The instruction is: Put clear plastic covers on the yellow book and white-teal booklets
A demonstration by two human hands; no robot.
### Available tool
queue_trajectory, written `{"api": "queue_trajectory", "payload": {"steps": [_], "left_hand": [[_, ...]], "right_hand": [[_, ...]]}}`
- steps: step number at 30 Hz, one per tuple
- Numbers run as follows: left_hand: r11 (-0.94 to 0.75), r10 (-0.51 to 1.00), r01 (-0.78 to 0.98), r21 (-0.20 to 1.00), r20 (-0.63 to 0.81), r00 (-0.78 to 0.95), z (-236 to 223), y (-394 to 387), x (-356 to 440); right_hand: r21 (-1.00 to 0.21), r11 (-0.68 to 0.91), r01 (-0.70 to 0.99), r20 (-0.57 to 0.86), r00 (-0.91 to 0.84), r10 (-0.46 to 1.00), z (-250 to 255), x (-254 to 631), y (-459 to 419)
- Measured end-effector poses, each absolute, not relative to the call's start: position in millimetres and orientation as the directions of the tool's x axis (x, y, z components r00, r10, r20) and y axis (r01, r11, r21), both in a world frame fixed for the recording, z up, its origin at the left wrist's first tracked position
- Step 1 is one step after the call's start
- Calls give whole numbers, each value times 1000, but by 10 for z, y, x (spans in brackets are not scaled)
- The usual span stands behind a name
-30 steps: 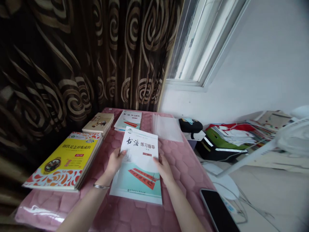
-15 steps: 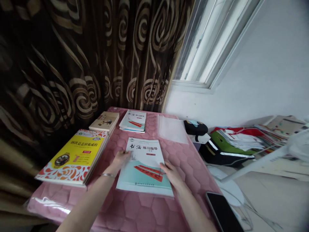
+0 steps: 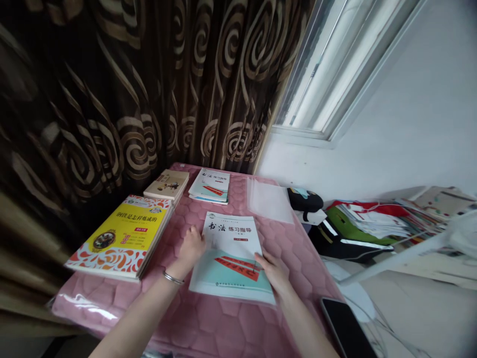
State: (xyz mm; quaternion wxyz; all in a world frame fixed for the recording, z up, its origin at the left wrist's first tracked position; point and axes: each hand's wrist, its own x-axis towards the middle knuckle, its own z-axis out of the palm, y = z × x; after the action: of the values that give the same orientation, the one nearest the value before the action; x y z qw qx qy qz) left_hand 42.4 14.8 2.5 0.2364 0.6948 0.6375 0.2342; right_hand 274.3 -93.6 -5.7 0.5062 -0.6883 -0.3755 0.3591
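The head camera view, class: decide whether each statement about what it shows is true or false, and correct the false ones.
1. The right hand touches the teal-and-white book. True.
2. The yellow book lies right of the teal-and-white book. False: it lies to its left.
3. A phone lies beside the right forearm. True.
4. The bracelet is on the right wrist. False: it is on the left wrist.

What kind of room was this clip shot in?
Probably a room at home, perhaps a bedroom or study: a patterned curtain hangs beside a window, a pink quilted cover lies under the books, and a white fan seems to stand at the right.
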Motion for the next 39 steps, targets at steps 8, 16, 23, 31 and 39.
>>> {"api": "queue_trajectory", "payload": {"steps": [8,16,23,31,39], "left_hand": [[-577,790,591,564,202,579,168,-501,889],[-505,800,725,468,-63,597,251,-973,1139],[-453,826,678,579,-15,564,119,-711,931],[-440,853,519,733,160,497,99,-202,610],[-620,751,345,704,407,519,524,-7,789]], "right_hand": [[-985,-147,92,-98,404,910,-252,2678,-898],[-990,-130,60,-87,466,880,-304,2629,-915],[-991,-131,-9,-122,430,895,-307,2587,-939],[-878,-12,478,134,270,954,377,2806,-755],[231,240,943,278,-300,912,1635,2372,-849]]}}
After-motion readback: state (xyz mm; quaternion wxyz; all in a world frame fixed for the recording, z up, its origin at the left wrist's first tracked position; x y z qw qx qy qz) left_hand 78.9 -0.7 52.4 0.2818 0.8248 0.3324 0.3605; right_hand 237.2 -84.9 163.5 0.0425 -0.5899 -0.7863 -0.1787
